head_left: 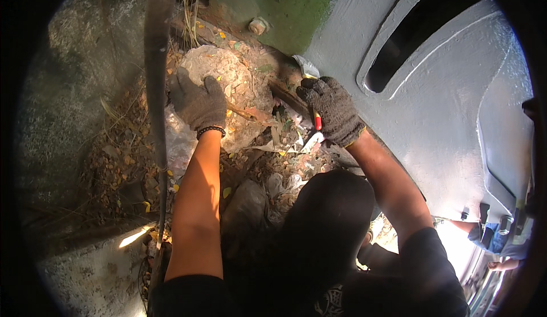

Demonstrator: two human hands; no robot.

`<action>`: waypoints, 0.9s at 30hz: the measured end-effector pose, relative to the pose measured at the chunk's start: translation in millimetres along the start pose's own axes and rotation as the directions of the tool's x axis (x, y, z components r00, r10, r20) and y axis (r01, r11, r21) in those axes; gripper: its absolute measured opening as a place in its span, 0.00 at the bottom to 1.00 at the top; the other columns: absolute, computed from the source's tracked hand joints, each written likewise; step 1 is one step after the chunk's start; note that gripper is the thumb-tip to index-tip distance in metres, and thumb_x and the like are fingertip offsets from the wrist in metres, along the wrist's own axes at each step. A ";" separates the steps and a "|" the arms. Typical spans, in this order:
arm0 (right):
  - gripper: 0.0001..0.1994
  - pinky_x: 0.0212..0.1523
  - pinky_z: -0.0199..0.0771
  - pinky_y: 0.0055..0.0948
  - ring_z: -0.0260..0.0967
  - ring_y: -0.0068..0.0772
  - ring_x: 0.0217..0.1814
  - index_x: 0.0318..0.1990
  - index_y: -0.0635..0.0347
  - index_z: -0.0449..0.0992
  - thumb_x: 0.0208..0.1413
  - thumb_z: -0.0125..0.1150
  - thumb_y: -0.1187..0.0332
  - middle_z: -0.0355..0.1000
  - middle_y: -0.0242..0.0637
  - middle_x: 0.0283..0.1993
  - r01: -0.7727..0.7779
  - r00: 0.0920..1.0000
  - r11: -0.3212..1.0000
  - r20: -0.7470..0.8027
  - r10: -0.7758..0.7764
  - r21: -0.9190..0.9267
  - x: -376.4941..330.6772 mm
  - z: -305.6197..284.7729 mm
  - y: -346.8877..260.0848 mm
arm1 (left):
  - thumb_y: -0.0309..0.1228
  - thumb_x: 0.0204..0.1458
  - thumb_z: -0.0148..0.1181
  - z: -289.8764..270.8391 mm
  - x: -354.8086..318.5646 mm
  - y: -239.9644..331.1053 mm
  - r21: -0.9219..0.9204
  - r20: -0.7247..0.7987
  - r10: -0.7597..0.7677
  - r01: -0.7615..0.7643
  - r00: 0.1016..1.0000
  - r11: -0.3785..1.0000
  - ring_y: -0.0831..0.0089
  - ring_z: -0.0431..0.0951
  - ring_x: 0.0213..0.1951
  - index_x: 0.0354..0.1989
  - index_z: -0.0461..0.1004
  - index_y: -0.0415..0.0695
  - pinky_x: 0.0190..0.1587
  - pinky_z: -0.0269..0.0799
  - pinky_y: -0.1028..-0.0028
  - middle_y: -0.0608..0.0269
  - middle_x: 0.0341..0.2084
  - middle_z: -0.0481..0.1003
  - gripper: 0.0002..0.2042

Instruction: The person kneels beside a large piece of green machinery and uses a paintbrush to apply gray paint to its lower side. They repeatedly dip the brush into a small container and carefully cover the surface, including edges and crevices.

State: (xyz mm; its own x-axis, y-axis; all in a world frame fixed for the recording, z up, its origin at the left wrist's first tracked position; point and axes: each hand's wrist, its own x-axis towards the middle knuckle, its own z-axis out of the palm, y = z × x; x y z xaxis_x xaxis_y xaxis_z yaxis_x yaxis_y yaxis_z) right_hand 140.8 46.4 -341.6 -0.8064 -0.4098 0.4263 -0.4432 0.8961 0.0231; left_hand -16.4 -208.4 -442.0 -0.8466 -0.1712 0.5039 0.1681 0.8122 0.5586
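My left hand (200, 101), in a dark grey knitted glove with a beaded band at the wrist, is spread over the pale rocky ground (228, 69). Its thumb stands apart from the fingers, and it holds nothing that I can see. My right hand (333, 109), gloved alike, is closed beside the lower edge of a grey painted metal panel (410, 129). A tool with a red handle (317, 121) shows from that fist; the rest of it is hidden. Just beyond the knuckles is a pale flat piece (306, 66); I cannot tell if it belongs to the tool.
A dark strap or pole (156, 77) runs down the left side. Dry leaves, plastic scraps (181, 137) and a stick (242, 112) litter the ground. A curved slot (421, 32) cuts the panel, and green paint (299, 9) covers the surface beyond. Another person's hand (501, 265) shows at lower right.
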 end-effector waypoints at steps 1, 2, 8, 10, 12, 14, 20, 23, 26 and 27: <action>0.17 0.57 0.75 0.49 0.74 0.55 0.54 0.56 0.58 0.79 0.57 0.62 0.73 0.79 0.45 0.54 -0.067 0.998 0.997 0.015 0.066 0.025 0.8 0.9 -4.1 | 0.40 0.57 0.62 0.1 -1.1 -2.8 0.015 -0.011 0.003 -0.003 1.000 1.000 0.38 0.64 0.70 0.71 0.64 0.33 0.72 0.60 0.48 0.32 0.68 0.65 0.36; 0.17 0.57 0.75 0.49 0.74 0.55 0.54 0.55 0.57 0.80 0.57 0.62 0.73 0.79 0.45 0.53 -0.134 0.991 0.990 0.030 0.133 0.039 4.0 -4.6 -12.7 | 0.40 0.57 0.62 1.3 -1.8 -2.8 0.020 -0.024 0.008 -0.008 1.000 1.000 0.38 0.64 0.70 0.71 0.64 0.32 0.72 0.60 0.47 0.32 0.68 0.65 0.36; 0.15 0.56 0.77 0.50 0.75 0.57 0.53 0.53 0.58 0.80 0.59 0.59 0.73 0.78 0.48 0.52 -0.290 0.935 0.952 0.245 0.258 0.103 50.1 -51.7 -29.6 | 0.39 0.59 0.61 -6.3 -0.5 4.1 0.017 0.018 -0.044 0.043 0.999 0.999 0.39 0.64 0.71 0.72 0.63 0.33 0.74 0.59 0.48 0.32 0.70 0.64 0.35; 0.15 0.56 0.77 0.50 0.75 0.56 0.53 0.53 0.59 0.80 0.60 0.57 0.73 0.78 0.49 0.53 -0.260 0.957 0.966 0.138 0.257 0.007 51.4 -50.2 -7.1 | 0.40 0.60 0.61 -2.6 0.3 6.3 0.011 0.023 -0.064 0.064 0.998 0.998 0.40 0.63 0.72 0.72 0.63 0.33 0.75 0.59 0.48 0.34 0.71 0.64 0.35; 0.16 0.57 0.78 0.49 0.76 0.54 0.53 0.56 0.58 0.80 0.60 0.57 0.74 0.78 0.48 0.54 -0.231 0.973 0.973 -0.008 0.231 -0.029 54.9 -54.2 11.6 | 0.40 0.60 0.61 -2.2 1.6 12.7 -0.014 0.025 -0.052 0.053 0.998 0.999 0.41 0.63 0.72 0.73 0.63 0.34 0.75 0.59 0.48 0.35 0.71 0.64 0.35; 0.19 0.56 0.78 0.49 0.76 0.53 0.53 0.57 0.54 0.80 0.59 0.58 0.76 0.79 0.46 0.55 -0.252 0.962 0.957 -0.140 0.233 -0.142 76.4 -76.1 -0.4 | 0.41 0.60 0.62 -4.3 0.1 3.1 -0.002 0.034 -0.060 0.060 0.998 0.998 0.41 0.62 0.73 0.72 0.63 0.34 0.75 0.59 0.48 0.35 0.71 0.64 0.35; 0.21 0.56 0.73 0.49 0.73 0.50 0.56 0.57 0.49 0.81 0.55 0.63 0.73 0.77 0.40 0.57 0.041 0.922 0.768 -0.272 -0.276 -0.639 134.8 -197.9 -9.6 | 0.40 0.60 0.61 -14.9 2.4 12.2 -0.034 0.065 -0.088 0.091 0.994 0.995 0.39 0.62 0.73 0.72 0.64 0.34 0.74 0.59 0.47 0.33 0.70 0.64 0.34; 0.18 0.53 0.74 0.50 0.72 0.53 0.55 0.54 0.51 0.81 0.54 0.63 0.69 0.75 0.43 0.55 0.097 0.897 0.728 -0.258 -0.360 -0.679 138.7 -189.1 -6.2 | 0.41 0.59 0.61 -17.8 3.1 13.0 -0.033 0.076 -0.098 0.101 0.992 0.994 0.38 0.62 0.72 0.72 0.64 0.34 0.74 0.59 0.46 0.32 0.70 0.64 0.35; 0.17 0.63 0.69 0.50 0.69 0.45 0.64 0.55 0.44 0.83 0.58 0.63 0.66 0.76 0.35 0.59 -0.076 0.990 0.765 0.042 0.133 -0.639 110.0 -121.7 -25.2 | 0.41 0.59 0.61 -17.1 -0.3 7.0 -0.009 0.058 -0.084 0.085 0.995 0.996 0.38 0.62 0.72 0.72 0.63 0.34 0.73 0.59 0.46 0.32 0.70 0.63 0.35; 0.16 0.63 0.70 0.50 0.69 0.45 0.64 0.54 0.46 0.84 0.59 0.62 0.64 0.76 0.35 0.58 -0.050 0.972 0.826 0.162 0.169 -0.562 96.4 -97.9 -27.7 | 0.41 0.59 0.61 -15.7 -0.6 4.9 -0.005 0.056 -0.074 0.074 0.996 0.997 0.38 0.62 0.72 0.72 0.63 0.34 0.73 0.59 0.47 0.32 0.70 0.63 0.35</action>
State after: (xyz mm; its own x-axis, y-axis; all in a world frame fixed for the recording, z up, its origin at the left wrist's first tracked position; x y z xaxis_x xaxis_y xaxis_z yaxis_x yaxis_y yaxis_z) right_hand 113.6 -1.3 -212.5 -0.9223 -0.2748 0.2718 -0.1059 0.8560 0.5059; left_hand -7.2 -213.0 -429.2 -0.8835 -0.1994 0.4239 0.1076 0.7942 0.5980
